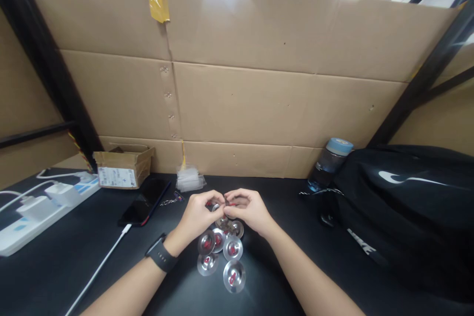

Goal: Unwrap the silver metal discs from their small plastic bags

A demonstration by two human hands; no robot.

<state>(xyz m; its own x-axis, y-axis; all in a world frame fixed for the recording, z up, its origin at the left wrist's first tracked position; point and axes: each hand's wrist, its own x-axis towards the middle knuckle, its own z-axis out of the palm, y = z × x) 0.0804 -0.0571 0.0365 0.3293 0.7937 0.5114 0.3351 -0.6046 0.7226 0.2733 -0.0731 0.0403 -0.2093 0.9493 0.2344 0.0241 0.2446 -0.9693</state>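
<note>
My left hand (201, 212), a dark watch (162, 253) on its wrist, is closed with thumb and fingers pinched together. My right hand (253, 210) meets it fingertip to fingertip, also pinched. A bit of red and something dark show between the fingertips, too small to name. Below and between the hands lie several round, shiny, shallow discs with red pieces at their centres, among them a front disc (234, 276), a left disc (207, 263) and a right disc (233, 248). Some overlap, and the fingers partly hide the farthest ones.
Behind the hands sits a stack of small clear plastic bags (189, 178). To the left are a phone (145, 202), an open cardboard box (122, 168) and a white power strip (48, 217). A bottle (328, 165) and a black bag (411, 217) stand right. Cardboard panels (237, 108) close off the back.
</note>
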